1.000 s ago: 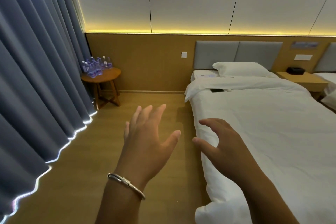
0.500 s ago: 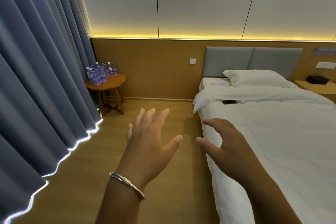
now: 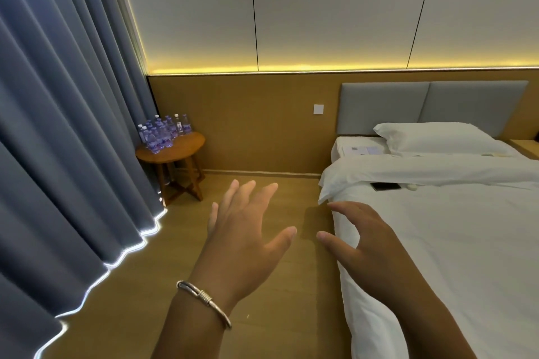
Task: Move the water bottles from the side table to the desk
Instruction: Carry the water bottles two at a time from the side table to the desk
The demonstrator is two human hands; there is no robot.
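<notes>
The water bottles' (image 3: 163,132) purple labels are too blurred to read

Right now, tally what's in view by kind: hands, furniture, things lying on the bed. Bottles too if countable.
Hands: 2, left hand and right hand, both empty
Side table: 1
Bed: 1
Pillow: 1
Phone on the bed: 1
Water bottles: a tight cluster on the side table, too small to count exactly
Total apart from bottles: 6

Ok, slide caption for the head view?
Both hands empty, water bottles on the side table ahead.
</notes>
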